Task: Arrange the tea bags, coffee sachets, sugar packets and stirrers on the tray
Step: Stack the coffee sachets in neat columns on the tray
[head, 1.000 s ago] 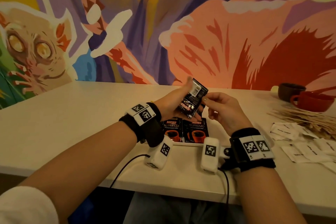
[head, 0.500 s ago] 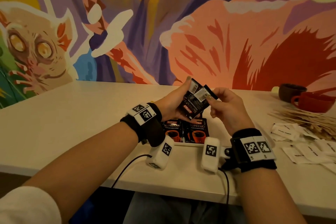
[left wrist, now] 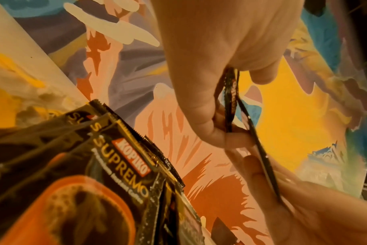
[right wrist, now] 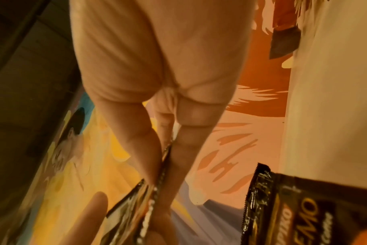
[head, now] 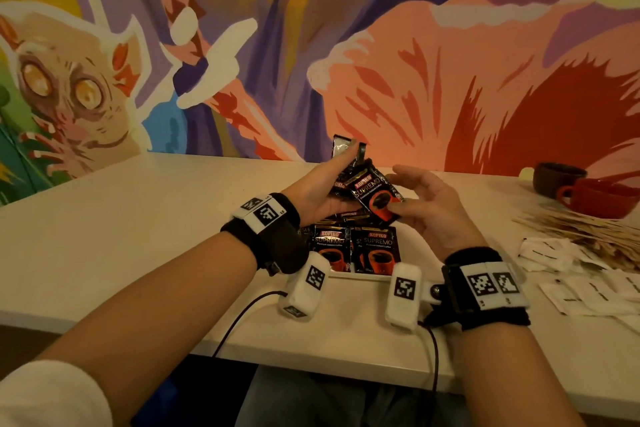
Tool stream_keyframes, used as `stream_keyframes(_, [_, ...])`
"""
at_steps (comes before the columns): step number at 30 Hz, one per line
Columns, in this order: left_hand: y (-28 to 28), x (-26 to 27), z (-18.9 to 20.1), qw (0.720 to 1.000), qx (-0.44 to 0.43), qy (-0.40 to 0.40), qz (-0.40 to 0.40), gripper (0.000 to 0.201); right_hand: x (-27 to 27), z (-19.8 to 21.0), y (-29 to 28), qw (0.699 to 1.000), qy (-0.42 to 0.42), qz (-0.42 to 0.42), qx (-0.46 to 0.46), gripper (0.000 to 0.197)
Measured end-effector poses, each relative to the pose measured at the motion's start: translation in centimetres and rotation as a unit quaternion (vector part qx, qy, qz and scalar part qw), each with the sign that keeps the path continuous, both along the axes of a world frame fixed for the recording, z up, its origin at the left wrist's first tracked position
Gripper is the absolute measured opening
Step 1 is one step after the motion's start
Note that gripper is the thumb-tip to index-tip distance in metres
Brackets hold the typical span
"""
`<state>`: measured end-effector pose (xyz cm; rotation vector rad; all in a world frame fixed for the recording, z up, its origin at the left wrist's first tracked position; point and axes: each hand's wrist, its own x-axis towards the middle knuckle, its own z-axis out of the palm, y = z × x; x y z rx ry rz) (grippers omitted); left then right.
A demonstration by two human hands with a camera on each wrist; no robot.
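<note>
The front coffee sachet (head: 375, 196) sits tilted in the air between my hands, above the sachets on the tray (head: 356, 248). My right hand (head: 433, 208) pinches its lower corner between thumb and fingertip, the other fingers loosely spread. My left hand (head: 320, 189) grips a small stack of sachets (head: 343, 163) just behind it, thumb pressed along their top. Stirrers (head: 575, 224) and sugar packets (head: 588, 284) lie well off to my right on the table (head: 138, 218).
</note>
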<state>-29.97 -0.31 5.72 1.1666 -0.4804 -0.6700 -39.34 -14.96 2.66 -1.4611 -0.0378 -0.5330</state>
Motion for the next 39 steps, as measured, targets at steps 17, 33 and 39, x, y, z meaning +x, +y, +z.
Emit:
stream_keyframes(17, [-1.3, 1.6, -0.1, 0.768, 0.472, -0.431, 0.038, 0.077, -0.8, 0.2, -1.5, 0.991, 0.12, -0.042, -0.031, 0.023])
stream_keyframes(33, [-0.8, 2.8, -0.4, 0.73, 0.509, -0.456, 0.015, 0.095, 0.0, -0.8, -1.7, 0.956, 0.274, -0.011, -0.107, 0.015])
stream_keyframes(39, [0.1, 3.9, 0.0, 0.816, 0.384, -0.42, 0.105, 0.077, -0.2, -0.9, -1.5, 0.939, 0.301, 0.005, -0.166, 0.013])
